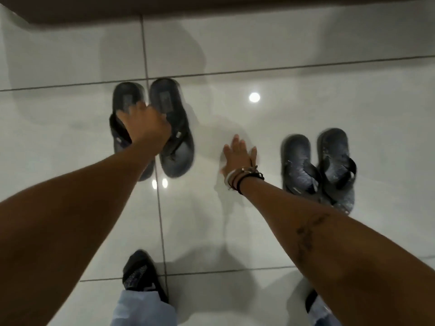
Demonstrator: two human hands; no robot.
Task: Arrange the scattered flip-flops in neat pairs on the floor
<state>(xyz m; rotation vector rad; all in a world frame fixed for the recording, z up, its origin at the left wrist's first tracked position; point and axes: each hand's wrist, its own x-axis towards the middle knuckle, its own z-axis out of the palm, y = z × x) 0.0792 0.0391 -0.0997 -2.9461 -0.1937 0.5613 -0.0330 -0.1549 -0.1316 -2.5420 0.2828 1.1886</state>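
Two pairs of dark flip-flops lie on the glossy white tiled floor (306, 95). The left pair (175, 147) lies side by side across a tile joint, toes toward me. My left hand (146, 124) is on top of this pair, with its fingers curled down over the straps between the two soles. The right-hand sole of the pair is blurred. The right pair (329, 161) lies close together, with whitish marks on the soles. My right hand (239, 152) is open with its fingers spread, flat just above or on the floor between the two pairs. It holds nothing.
My own feet in dark slippers (141, 271) and light blue trouser legs (143, 309) are at the bottom edge. A brown skirting or furniture base (211, 8) runs along the top. Bare tile shows between and behind the pairs.
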